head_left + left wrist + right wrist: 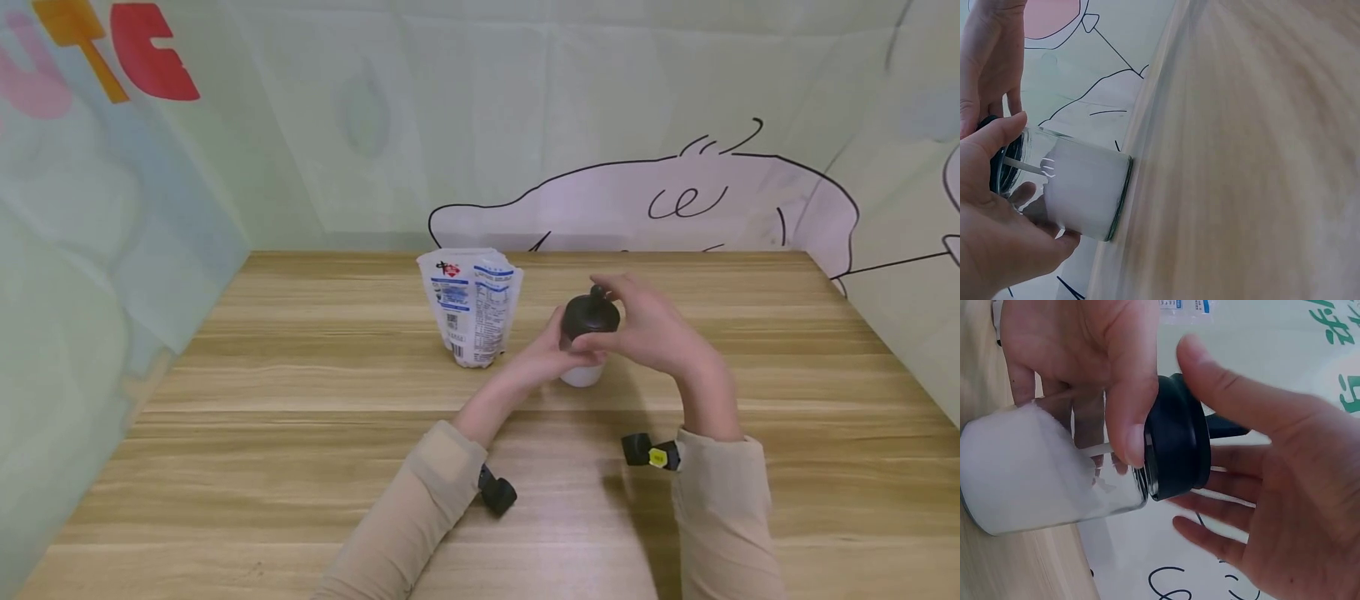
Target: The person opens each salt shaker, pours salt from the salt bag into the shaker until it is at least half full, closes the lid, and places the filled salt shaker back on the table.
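Note:
A clear glass seasoning jar (pixel 581 377) holds white powder (pixel 1016 469) up to more than half its height. On its mouth sits a black lid (pixel 591 317) with a small knob on top, and a pale rod (pixel 1019 164) runs from beneath it into the powder. My left hand (pixel 543 354) grips the jar's upper body, thumb near the lid's lower edge. Around the lid is my right hand (pixel 656 329), its fingers loosely spread; in the right wrist view a gap shows between thumb tip and lid.
A white plastic pouch (pixel 471 308) with blue print stands upright left of the jar on the wooden table (pixel 300 467). Behind the table's back edge hangs a printed cloth backdrop (pixel 480 125), which also rises along the sides.

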Available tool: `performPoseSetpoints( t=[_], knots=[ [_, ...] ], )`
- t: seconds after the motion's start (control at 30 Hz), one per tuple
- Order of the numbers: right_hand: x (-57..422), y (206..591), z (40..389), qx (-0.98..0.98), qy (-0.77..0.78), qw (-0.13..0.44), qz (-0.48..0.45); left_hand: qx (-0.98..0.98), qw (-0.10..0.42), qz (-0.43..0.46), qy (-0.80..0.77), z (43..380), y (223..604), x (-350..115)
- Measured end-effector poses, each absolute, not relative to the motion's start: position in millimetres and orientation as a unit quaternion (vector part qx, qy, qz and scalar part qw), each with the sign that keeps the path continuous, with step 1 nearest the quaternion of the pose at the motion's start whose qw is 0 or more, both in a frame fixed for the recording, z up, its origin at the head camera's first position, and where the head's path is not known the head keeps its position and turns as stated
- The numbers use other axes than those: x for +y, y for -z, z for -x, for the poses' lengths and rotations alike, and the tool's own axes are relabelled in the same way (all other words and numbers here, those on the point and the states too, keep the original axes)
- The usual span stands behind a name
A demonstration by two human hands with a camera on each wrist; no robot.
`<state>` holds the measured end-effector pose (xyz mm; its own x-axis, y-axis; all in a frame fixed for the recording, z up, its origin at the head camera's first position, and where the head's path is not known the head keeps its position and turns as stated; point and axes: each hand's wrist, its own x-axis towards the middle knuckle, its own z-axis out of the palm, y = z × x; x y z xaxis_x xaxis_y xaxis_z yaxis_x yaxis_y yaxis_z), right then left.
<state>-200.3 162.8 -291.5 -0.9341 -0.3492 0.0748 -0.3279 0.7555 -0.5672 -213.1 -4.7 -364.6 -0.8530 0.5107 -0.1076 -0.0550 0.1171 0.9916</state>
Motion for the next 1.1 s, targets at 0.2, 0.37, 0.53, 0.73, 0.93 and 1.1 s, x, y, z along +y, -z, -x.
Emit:
performPoseSetpoints(
  t=[0.2, 0.37, 0.53, 0.73, 0.93, 1.1],
  knots=[
    [163.4, 292.0, 201.1, 0.926, 0.317, 0.025, 0.204, 0.713, 0.216, -0.159, -0.648, 212.5, 365.1, -4.6],
    [163.6, 293.5, 201.1, 0.923, 0.328, 0.036, 0.2, 0.718, 0.218, -0.155, -0.642, 212.6, 365.0, -4.4],
    [162.7, 294.2, 200.7, 0.929, 0.318, 0.047, 0.181, 0.718, 0.227, -0.152, -0.64, 212.7, 365.1, -4.7],
    [160.8, 295.0, 200.4, 0.935, 0.311, 0.045, 0.164, 0.713, 0.236, -0.153, -0.642, 212.0, 364.5, -5.2],
    [159.3, 296.1, 201.1, 0.944, 0.288, 0.039, 0.154, 0.713, 0.231, -0.157, -0.643, 211.1, 363.8, -5.3],
    [157.0, 293.1, 200.3, 0.955, 0.26, 0.033, 0.14, 0.714, 0.224, -0.158, -0.644, 212.2, 363.8, -4.5]
  ],
)
